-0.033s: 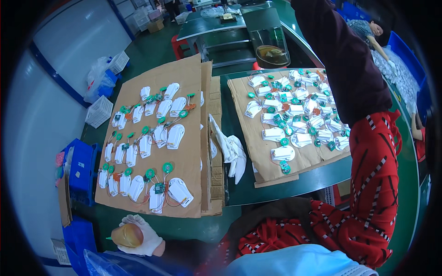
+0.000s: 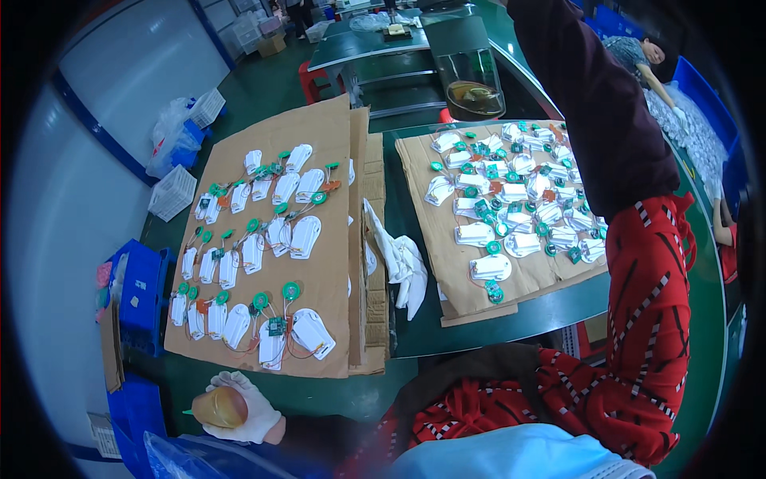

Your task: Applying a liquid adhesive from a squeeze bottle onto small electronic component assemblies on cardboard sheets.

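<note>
While your gloved left hand sits low at the frame's bottom left, its fingers are curled around a rounded tan object, cupping it from the right side and beneath; it hangs just off the near edge of the left cardboard sheet. What the object is cannot be told from here: smooth, slightly glossy, roughly egg-shaped, with a small green tip showing at its left. It looks light and rigid enough to keep its shape in a loose grip, though the sheen suggests it may slide against the white glove, so a full wrap around its widest part seems the safer hold.

Your right hand is not in view, so whether its fingers are spread or closed cannot be told. Rows of white plastic pieces wired to green round discs lie on that sheet, with more of the same crowded on a second cardboard sheet on the green table. A white cloth lies crumpled between the two sheets. A person in a dark top and red patterned garment stands at the right and covers that sheet's far corner. Blue bins sit at the left, half cut off by the lens rim.
</note>
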A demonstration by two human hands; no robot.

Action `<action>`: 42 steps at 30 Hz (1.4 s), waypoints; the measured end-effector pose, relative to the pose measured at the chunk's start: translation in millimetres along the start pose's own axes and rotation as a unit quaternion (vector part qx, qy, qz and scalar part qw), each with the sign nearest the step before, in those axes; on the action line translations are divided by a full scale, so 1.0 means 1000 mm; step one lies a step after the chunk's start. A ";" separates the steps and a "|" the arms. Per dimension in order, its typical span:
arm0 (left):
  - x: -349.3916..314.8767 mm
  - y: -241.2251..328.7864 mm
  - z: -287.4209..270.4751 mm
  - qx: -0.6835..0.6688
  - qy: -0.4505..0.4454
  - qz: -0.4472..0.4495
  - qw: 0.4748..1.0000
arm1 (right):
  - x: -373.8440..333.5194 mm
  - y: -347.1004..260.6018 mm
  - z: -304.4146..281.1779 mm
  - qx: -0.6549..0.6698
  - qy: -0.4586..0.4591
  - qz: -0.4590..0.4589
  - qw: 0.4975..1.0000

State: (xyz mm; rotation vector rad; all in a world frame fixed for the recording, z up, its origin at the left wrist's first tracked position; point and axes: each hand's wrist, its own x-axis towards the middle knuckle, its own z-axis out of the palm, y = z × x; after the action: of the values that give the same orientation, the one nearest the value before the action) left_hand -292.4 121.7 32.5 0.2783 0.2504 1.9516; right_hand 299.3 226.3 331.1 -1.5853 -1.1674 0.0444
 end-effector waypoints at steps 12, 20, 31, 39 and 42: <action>0.010 0.002 -0.016 -0.062 -0.028 -0.054 0.996 | 0.013 -0.021 0.004 0.077 0.005 -0.010 0.997; 0.009 0.010 -0.018 -0.085 -0.033 -0.045 0.995 | 0.008 -0.010 -0.007 0.130 0.028 0.010 0.991; 0.009 0.015 -0.025 -0.094 -0.018 -0.044 0.994 | -0.001 -0.002 -0.001 0.208 0.042 0.034 0.977; 0.009 0.010 -0.022 -0.104 0.013 -0.035 0.994 | -0.008 0.003 0.004 0.263 0.054 0.050 0.962; 0.012 0.011 -0.026 -0.095 -0.014 -0.047 0.994 | -0.012 0.003 0.007 0.285 0.058 0.055 0.955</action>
State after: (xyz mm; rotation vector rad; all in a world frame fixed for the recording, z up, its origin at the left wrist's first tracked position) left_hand -314.7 126.9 12.4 0.1653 0.0584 1.8610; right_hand 291.6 223.5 319.8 -1.1189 -0.8688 0.3292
